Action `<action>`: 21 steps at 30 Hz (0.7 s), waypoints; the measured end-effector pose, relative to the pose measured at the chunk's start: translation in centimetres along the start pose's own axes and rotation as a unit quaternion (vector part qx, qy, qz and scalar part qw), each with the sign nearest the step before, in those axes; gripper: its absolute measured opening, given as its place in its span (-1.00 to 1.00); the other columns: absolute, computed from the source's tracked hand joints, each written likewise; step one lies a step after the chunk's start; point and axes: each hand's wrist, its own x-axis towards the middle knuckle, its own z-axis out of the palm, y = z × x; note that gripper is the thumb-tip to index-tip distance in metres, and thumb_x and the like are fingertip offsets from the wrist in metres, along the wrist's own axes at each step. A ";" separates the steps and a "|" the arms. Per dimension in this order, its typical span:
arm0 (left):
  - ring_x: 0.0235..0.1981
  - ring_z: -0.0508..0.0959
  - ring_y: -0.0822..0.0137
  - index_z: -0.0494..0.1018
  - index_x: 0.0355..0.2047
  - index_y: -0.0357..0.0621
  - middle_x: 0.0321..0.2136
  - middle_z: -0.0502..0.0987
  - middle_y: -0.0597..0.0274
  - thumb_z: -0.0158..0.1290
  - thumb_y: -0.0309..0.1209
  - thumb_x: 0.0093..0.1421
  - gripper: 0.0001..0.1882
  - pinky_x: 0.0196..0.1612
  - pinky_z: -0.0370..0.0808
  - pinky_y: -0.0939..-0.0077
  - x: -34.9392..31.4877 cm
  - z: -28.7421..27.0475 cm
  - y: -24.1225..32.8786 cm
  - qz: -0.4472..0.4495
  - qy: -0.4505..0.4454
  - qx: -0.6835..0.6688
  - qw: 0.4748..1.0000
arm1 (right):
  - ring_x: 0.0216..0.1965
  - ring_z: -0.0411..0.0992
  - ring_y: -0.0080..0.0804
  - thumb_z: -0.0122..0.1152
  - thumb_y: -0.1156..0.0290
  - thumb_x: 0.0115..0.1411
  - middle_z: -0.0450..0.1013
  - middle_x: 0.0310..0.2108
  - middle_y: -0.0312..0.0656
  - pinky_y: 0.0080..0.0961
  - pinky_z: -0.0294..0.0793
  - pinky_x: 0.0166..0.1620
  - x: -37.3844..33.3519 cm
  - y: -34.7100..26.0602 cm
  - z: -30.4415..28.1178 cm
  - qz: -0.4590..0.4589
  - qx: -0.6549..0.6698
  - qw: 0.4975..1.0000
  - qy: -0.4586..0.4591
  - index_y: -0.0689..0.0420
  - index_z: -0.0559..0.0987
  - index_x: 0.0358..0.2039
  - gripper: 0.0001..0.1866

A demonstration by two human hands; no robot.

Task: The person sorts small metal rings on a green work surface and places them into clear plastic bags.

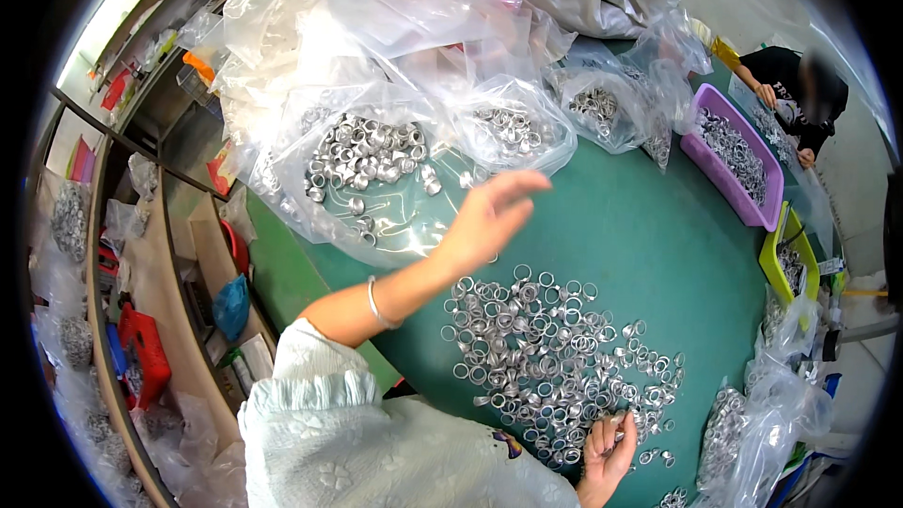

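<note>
Many silver metal rings [546, 348] lie in a loose pile on the green table [649, 245] in front of me. My left hand [489, 221], with a bangle at its wrist, is above the table between the pile and an open clear plastic bag [395, 216]. Its fingers are stretched out and apart, and it holds nothing I can see. More silver rings [367, 150] lie inside that bag. At the pile's near right edge, my right hand [607, 456] has its fingertips pinched together; what is between them is too small to make out.
Clear bags of rings [513, 127] crowd the table's far side. A purple basket [694, 146] full of metal parts and a yellow-green basket [773, 259] stand at the right. Beyond them a person in black [790, 85] handles parts. A filled bag [724, 433] lies near right; shelves [141, 292] line the left.
</note>
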 end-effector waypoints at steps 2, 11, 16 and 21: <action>0.00 0.36 0.28 0.37 -0.11 -0.25 -0.07 0.38 0.15 -0.06 -0.60 0.09 -0.69 0.01 0.32 0.42 -2.1 1.1 0.4 0.055 -0.035 0.096 0.993 | -0.81 -0.02 -0.60 -0.23 0.21 0.30 0.05 -0.81 -0.34 -0.67 -0.05 -0.81 0.1 0.0 -0.3 0.004 -0.013 1.000 0.005 0.13 0.35 -0.55 -0.65; -0.04 0.39 -0.02 0.40 -0.16 -0.23 -0.08 0.40 0.02 -0.03 -0.60 0.05 -0.70 -0.02 0.36 0.27 3.2 -1.5 -2.9 0.232 0.129 0.402 0.876 | -0.81 0.02 -0.54 -0.18 0.25 0.29 0.07 -0.82 -0.30 -0.65 0.01 -0.81 -0.2 0.2 0.6 -0.010 -0.006 0.999 0.047 0.14 0.32 -0.61 -0.64; -0.21 0.44 0.06 0.44 -0.24 -0.21 -0.27 0.44 0.08 0.12 -0.40 -0.01 -0.70 -0.21 0.40 0.26 7.7 -2.1 -3.7 0.079 0.185 0.486 0.850 | -0.81 0.01 -0.54 -0.20 0.24 0.29 0.06 -0.82 -0.30 -0.65 0.00 -0.81 0.1 0.1 0.2 -0.011 -0.004 1.000 0.017 0.14 0.32 -0.60 -0.64; -0.22 0.41 0.07 0.43 -0.26 -0.17 -0.31 0.39 0.10 0.17 -0.39 -0.07 -0.67 -0.19 0.39 0.28 9.2 -2.0 -5.2 0.067 0.216 0.560 0.797 | -0.81 -0.03 -0.59 -0.21 0.22 0.29 0.04 -0.82 -0.35 -0.67 -0.04 -0.81 0.2 0.1 0.5 -0.017 -0.039 0.998 0.039 0.10 0.32 -0.59 -0.65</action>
